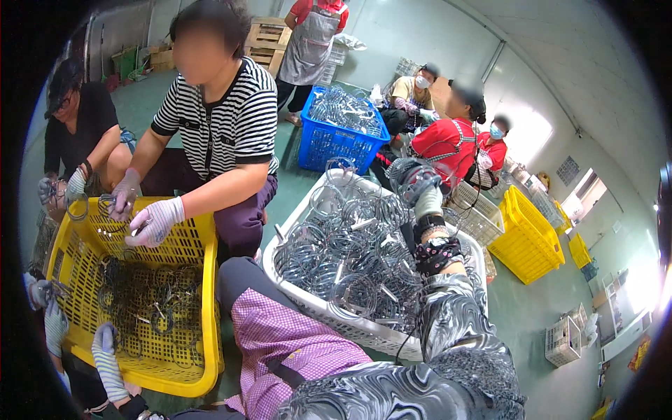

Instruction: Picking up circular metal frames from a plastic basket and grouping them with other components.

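While several people crouch around the crates, the person wearing the camera reaches the right hand (420,189) out over the white basket (308,297), which is heaped with metal ring clamps (350,252). That gloved hand is closed around a small bunch of the clamps, lifted just above the pile; the basket sits close in front of the knees, so the reach is short. The left hand (106,357), in a striped glove, rests low at the near edge of the yellow crate (203,308), fingers loosely curled; I cannot tell whether it grips anything. That crate holds a thinner, darker scatter of clamps (150,294), and it lies flat between the workers so each can get at it from a side. Opposite, a person in a striped shirt (224,119) leans in with both gloved hands (150,220) over the crate's far rim, handling one clamp. Another person in black (80,129) works at the left corner. Farther back, a blue crate (336,140) stands full of clamps, and empty yellow crates (528,238) wait to the right.
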A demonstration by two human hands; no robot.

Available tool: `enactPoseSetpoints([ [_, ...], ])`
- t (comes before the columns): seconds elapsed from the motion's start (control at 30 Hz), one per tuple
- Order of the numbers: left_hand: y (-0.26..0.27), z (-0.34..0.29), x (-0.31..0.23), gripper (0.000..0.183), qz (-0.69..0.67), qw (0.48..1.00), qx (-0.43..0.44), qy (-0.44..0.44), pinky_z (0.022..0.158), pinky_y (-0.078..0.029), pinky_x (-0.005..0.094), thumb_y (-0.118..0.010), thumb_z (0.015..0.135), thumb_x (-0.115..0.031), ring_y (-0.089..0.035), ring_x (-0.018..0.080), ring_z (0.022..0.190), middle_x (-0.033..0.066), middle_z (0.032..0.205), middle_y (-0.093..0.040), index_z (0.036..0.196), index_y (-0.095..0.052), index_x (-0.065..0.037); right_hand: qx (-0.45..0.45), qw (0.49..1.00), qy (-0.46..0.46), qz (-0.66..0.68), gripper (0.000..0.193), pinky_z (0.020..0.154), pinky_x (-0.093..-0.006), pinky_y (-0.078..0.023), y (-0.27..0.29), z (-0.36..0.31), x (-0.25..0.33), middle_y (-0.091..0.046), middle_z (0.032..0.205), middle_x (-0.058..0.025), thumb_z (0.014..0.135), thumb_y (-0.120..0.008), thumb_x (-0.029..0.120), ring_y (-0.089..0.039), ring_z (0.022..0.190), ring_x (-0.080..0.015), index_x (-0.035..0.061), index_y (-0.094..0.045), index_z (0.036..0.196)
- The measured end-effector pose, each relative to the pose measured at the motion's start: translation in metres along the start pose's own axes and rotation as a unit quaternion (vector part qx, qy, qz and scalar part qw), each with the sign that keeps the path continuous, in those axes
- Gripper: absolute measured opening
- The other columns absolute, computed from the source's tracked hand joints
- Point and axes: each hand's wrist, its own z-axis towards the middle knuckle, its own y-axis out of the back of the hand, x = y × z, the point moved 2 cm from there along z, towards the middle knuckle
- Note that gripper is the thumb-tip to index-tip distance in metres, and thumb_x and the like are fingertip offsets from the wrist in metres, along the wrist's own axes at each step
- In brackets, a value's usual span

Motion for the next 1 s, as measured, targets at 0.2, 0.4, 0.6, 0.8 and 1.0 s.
enactPoseSetpoints([
  [0.2,-0.09,0.058,-0.019,0.038,-0.06,0.995,0.068,-0.032,0.074,-0.04,0.0227,-0.058,0.087,-0.033,-0.051,0.0102,0.081,0.0023,0.09,-0.058,0.105,-0.059,0.0,0.073,0.986,0.058,0.141,0.034,0.063,-0.0333,-0.046,0.074,0.003,0.108,-0.055,0.09,-0.004,0.085,-0.053,0.036,-0.054,0.077,-0.0191,0.0101,-0.053,0.107],
  [0.4,-0.087,0.07,-0.007,0.038,-0.054,0.997,0.045,-0.041,0.074,-0.04,0.0236,-0.059,0.087,-0.033,-0.051,0.0115,0.081,0.0025,0.09,-0.058,0.104,-0.059,0.001,0.324,0.9,-0.014,0.293,0.029,0.059,-0.0319,-0.045,-0.038,-0.086,0.116,-0.055,0.082,-0.0038,0.089,-0.046,0.035,-0.053,0.071,-0.0182,0.0104,-0.054,0.102],
  [0.6,-0.096,0.006,-0.091,0.047,0.059,0.994,0.047,-0.083,0.08,-0.046,0.0358,-0.055,0.083,-0.048,-0.061,0.0258,0.087,0.0131,0.091,-0.066,0.095,-0.065,-0.003,0.725,0.493,-0.389,0.283,0.029,0.054,-0.0304,-0.043,-0.298,-0.252,-0.025,-0.055,0.073,-0.0037,0.093,-0.04,0.034,-0.053,0.064,-0.0173,0.0106,-0.056,0.097],
  [0.8,-0.086,0.02,-0.056,0.035,0.155,0.987,0.024,-0.032,0.083,-0.047,0.0378,-0.056,0.083,-0.033,-0.061,0.0316,0.094,0.017,0.098,-0.064,0.103,-0.063,-0.005,0.706,0.508,-0.49,-0.062,0.029,0.058,-0.0312,-0.046,-0.438,-0.238,-0.218,-0.057,0.082,-0.0043,0.093,-0.046,0.029,-0.054,0.064,-0.0166,0.0102,-0.046,0.115],
  [1.0,-0.074,0.013,-0.036,0.036,0.181,0.983,0.022,0.033,0.085,-0.045,0.0395,-0.052,0.084,-0.036,-0.059,0.0337,0.098,0.0177,0.101,-0.063,0.106,-0.062,-0.009,0.739,0.572,-0.356,-0.004,0.028,0.068,-0.0245,-0.043,-0.449,-0.228,-0.233,-0.054,0.089,-0.0046,0.084,-0.06,0.024,-0.052,0.076,-0.0147,0.0056,-0.049,0.102],
])
